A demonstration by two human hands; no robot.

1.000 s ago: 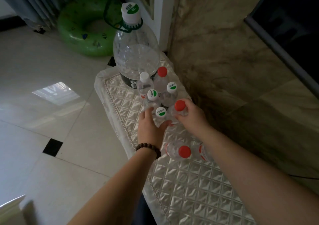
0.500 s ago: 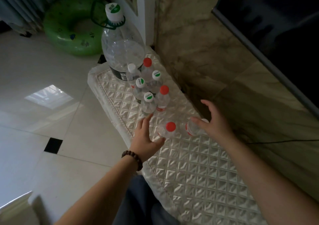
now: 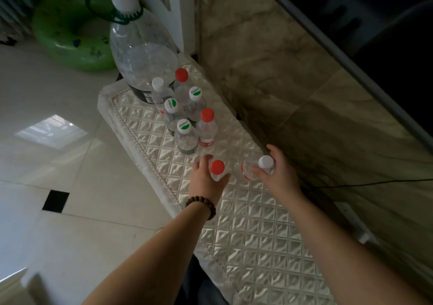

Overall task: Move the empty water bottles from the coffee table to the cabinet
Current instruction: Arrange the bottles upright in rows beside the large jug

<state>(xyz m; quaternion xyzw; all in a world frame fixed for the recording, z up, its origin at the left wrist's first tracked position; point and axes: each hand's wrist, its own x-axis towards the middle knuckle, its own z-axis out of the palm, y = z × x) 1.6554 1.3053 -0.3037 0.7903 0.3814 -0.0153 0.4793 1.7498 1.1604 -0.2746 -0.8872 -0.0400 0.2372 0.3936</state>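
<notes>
Several small empty bottles with red, white and green-and-white caps stand in a cluster (image 3: 187, 117) on the quilted cabinet top (image 3: 248, 234), in front of a large clear jug (image 3: 143, 54). Nearer to me, my left hand (image 3: 206, 180) wraps around a red-capped bottle (image 3: 217, 167). To its right my right hand (image 3: 278, 173) closes on a white-capped bottle (image 3: 260, 167) that leans over. Both bottles are just above or on the quilted cover; I cannot tell which.
A marble wall (image 3: 293, 82) runs along the cabinet's right side, with a dark screen (image 3: 386, 35) above and a black cable (image 3: 365, 184) on it. A green swim ring (image 3: 70, 30) lies on the tiled floor (image 3: 58, 164) to the left.
Both hands left the standing cluster and came back toward me. They were open beside the two near bottles half a second ago and now grip one each.
</notes>
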